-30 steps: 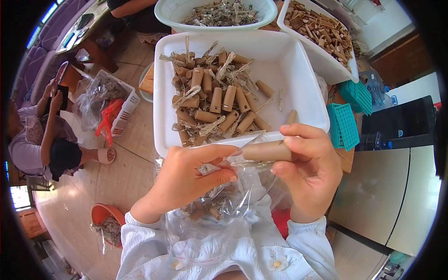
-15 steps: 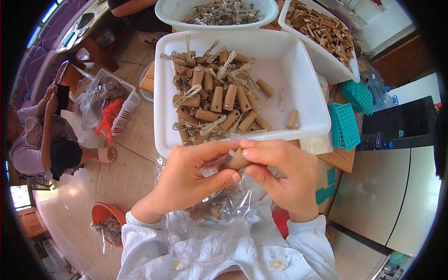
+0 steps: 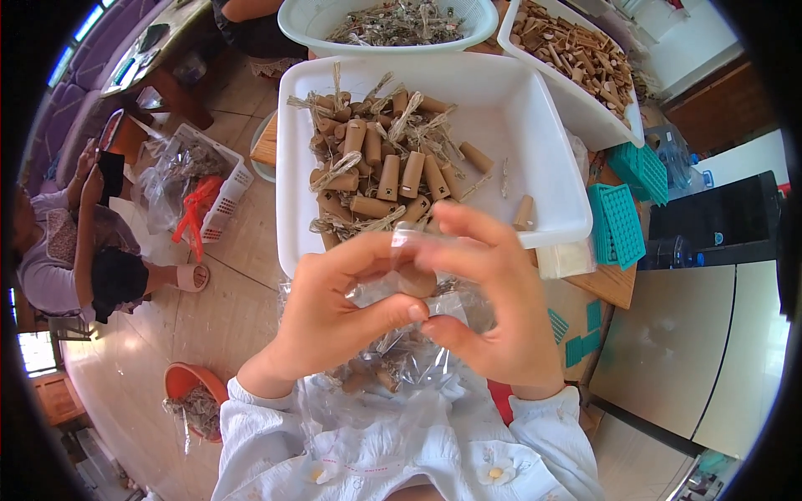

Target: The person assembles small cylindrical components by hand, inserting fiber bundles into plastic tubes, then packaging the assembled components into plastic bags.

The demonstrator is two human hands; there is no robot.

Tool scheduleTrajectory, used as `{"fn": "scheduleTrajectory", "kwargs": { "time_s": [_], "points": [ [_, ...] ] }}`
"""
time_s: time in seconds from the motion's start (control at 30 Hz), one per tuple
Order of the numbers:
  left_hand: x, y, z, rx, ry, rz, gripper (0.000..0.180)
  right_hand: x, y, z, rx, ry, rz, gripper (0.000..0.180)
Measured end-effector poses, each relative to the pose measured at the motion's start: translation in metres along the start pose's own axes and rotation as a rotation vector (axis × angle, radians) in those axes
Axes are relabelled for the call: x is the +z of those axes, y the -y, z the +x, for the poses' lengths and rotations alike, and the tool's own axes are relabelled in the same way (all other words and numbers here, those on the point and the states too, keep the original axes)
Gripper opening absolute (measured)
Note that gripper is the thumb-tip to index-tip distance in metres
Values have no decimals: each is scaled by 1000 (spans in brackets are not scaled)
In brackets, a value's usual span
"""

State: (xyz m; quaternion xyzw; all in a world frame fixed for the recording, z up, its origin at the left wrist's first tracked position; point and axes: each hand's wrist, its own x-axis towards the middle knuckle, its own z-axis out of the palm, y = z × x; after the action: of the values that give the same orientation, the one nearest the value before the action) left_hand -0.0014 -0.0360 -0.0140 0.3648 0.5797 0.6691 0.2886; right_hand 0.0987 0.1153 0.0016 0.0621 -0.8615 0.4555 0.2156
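My left hand (image 3: 334,305) is closed around a small brown cylinder (image 3: 416,282), with its thumb along the near side. Clear film (image 3: 404,240) sticks up at the cylinder's far end. My right hand (image 3: 497,292) is just to the right, thumb and fingers apart, its fingertips blurred in front of the film. Under both hands, a crinkled clear plastic bag (image 3: 409,359) with more brown pieces lies in my lap. Beyond them stands a white tub (image 3: 510,108) with a heap of brown cylinders (image 3: 388,177), many with straw-coloured fibre tufts.
A pale basin (image 3: 288,25) of tufted pieces and a white bin (image 3: 535,75) of brown pieces stand behind the tub. Teal racks (image 3: 616,221) are on the right. An orange bucket (image 3: 180,380), a white basket (image 3: 238,179) and a seated person (image 3: 75,234) are to the left.
My right hand's fingers have come off the brown cylinder and spread apart. The cylinder now stands more upright in my left hand, with clear film showing at its top.
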Motion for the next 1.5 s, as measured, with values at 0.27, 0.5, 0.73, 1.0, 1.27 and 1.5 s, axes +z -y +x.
{"fn": "scheduleTrajectory", "kwargs": {
  "time_s": [0.27,0.5,0.73,1.0,1.27,1.5],
  "points": [
    [9,-2,4,304,-74,-54,50,7,2,14,-37,-228,8,30],
    [12,-6,16,839,-572,524,43,7,6,19,140,-176,117,15],
    [3,-40,21,835,-253,1247,28,-1,4,21,4,35,91,14],
    [2,-34,35,699,-212,1130,14,-5,4,21,27,129,-1,13],
    [-63,-27,46,487,-841,759,11,-11,5,14,103,4,28,8],
    [-24,-30,16,618,-276,530,16,-11,4,17,160,-94,145,12]
  ]
}}
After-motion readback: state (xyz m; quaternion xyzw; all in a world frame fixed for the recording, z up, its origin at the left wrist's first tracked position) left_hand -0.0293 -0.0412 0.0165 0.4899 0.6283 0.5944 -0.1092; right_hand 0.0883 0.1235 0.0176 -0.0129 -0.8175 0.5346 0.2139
